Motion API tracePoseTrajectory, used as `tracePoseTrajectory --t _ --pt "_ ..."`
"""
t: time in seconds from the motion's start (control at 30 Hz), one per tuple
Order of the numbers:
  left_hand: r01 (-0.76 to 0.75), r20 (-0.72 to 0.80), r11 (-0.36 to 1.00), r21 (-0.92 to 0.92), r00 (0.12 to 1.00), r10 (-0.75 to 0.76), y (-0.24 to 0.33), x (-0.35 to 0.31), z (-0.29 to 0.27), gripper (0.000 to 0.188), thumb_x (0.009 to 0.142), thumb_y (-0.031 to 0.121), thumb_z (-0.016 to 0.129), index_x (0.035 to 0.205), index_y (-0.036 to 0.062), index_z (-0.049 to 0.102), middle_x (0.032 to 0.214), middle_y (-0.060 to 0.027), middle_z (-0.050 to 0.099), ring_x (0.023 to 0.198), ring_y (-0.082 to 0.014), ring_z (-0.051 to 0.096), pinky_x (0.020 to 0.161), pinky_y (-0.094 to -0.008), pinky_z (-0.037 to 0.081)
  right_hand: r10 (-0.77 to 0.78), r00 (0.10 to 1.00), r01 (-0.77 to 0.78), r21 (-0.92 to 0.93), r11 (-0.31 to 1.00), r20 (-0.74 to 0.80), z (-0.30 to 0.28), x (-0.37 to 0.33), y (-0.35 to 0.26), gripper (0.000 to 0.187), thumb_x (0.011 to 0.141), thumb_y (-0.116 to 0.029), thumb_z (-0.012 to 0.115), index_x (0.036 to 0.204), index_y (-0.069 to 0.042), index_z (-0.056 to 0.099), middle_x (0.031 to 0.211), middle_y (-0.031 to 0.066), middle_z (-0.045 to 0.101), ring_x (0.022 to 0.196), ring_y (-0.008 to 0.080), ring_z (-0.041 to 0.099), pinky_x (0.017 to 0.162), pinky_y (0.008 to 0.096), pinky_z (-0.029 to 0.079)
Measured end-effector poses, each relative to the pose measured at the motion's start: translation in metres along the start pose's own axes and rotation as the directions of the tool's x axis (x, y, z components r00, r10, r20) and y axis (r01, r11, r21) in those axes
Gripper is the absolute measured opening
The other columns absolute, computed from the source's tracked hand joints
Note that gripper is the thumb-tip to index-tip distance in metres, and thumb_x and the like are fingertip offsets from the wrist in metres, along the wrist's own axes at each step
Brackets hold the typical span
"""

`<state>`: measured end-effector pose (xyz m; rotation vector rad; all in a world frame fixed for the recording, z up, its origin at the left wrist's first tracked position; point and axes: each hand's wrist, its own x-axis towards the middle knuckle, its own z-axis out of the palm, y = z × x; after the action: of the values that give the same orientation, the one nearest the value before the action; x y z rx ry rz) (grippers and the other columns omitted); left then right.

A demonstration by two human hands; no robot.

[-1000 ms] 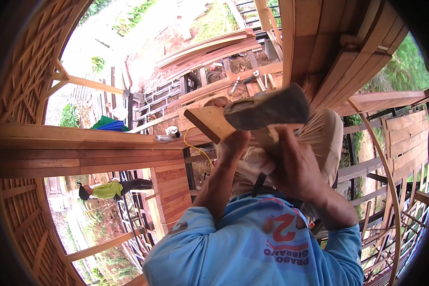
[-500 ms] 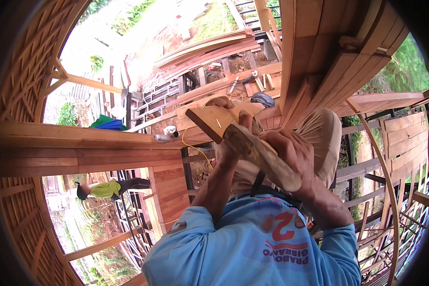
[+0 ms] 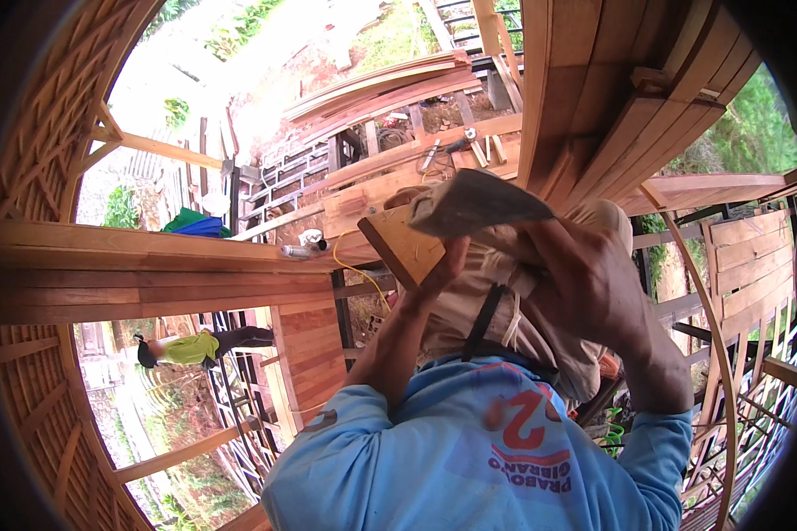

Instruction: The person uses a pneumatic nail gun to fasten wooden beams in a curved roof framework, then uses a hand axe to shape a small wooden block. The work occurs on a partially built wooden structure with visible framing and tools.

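My left hand (image 3: 448,262) is closed round a short wooden block (image 3: 405,243), its pale face turned up and a darker edge at the left. Part of that hand is hidden by the block and the tool above it. A dark, worn tool (image 3: 480,205), broad at its left end and tapering to the right, lies across the block's upper right corner; its exact kind is unclear. My right hand (image 3: 589,279) grips its narrow end, fingers mostly out of sight. Both hands are above my lap.
A thick wooden beam (image 3: 159,270) runs in from the left. An angle grinder (image 3: 460,143) rests among boards ahead, and a yellow cord (image 3: 350,264) hangs by the beam. Stacked boards (image 3: 629,97) rise at right. A person in a yellow-green top (image 3: 193,348) is at lower left.
My right hand has moved right and turned the tool, so its broad dark side now shows near the block. The block has shifted slightly right and down in my left hand.
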<state>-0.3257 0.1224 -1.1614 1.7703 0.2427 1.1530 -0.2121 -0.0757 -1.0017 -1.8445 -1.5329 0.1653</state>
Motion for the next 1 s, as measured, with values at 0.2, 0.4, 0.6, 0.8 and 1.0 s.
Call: tracePoseTrajectory --t 0.2,0.4,0.6,0.8,1.0 --pt "0.045 0.055 0.992 0.116 0.997 -0.052 -0.004 -0.007 -0.007 0.047 0.082 0.006 0.074 0.116 0.0057 0.043 0.109 -0.0066 0.045 0.103 -0.0188 0.048 0.092 -0.0343 0.044 0.075 0.992 -0.069 -0.062 0.996 0.103 0.01 -0.003 0.004 0.029 0.085 -0.009 0.066 0.112 -0.006 0.054 0.081 0.017 0.064 0.071 0.0389 0.067 0.062 0.0473 0.053" --pt "0.027 -0.038 0.989 0.147 0.999 -0.021 0.022 0.004 0.007 0.048 0.077 -0.001 0.07 0.116 0.0058 0.042 0.109 -0.0066 0.045 0.103 -0.0189 0.046 0.095 -0.0364 0.042 0.313 0.949 -0.27 0.593 0.759 0.033 0.04 -0.022 0.013 0.029 0.094 -0.019 0.068 0.114 -0.003 0.055 0.081 0.0124 0.063 0.064 0.0245 0.065 0.056 0.0353 0.051" --pt "-0.041 0.004 0.997 0.063 0.999 0.04 0.006 0.002 0.007 0.054 0.076 -0.006 0.066 0.12 0.0077 0.038 0.108 -0.0063 0.045 0.103 -0.0178 0.044 0.096 -0.034 0.042 0.45 0.732 -0.556 0.83 -0.04 0.512 0.055 -0.024 0.005 0.044 0.1 -0.033 0.065 0.124 0.001 0.053 0.079 0.0045 0.057 0.056 0.0129 0.057 0.05 0.0273 0.045" --pt "0.028 -0.026 0.996 -0.087 0.999 -0.03 0.003 -0.004 -0.002 0.058 0.076 -0.006 0.067 0.123 0.0083 0.037 0.107 -0.005 0.045 0.105 -0.0182 0.045 0.099 -0.0345 0.041 0.24 0.824 -0.488 0.858 -0.159 0.513 0.055 -0.031 0.001 0.04 0.099 -0.033 0.066 0.118 -0.001 0.054 0.078 0.0058 0.056 0.051 0.0139 0.056 0.043 0.0257 0.045" --pt "-0.003 0.019 0.984 0.179 1.0 0.0 0.014 0.004 0.003 0.058 0.076 -0.007 0.065 0.123 0.0088 0.035 0.106 -0.0053 0.044 0.103 -0.0182 0.044 0.098 -0.0343 0.041 0.265 0.779 -0.547 0.823 -0.155 0.568 0.059 -0.027 0.0 0.046 0.098 -0.035 0.067 0.123 0.001 0.052 0.078 0.0056 0.056 0.048 0.0137 0.054 0.043 0.0256 0.045"
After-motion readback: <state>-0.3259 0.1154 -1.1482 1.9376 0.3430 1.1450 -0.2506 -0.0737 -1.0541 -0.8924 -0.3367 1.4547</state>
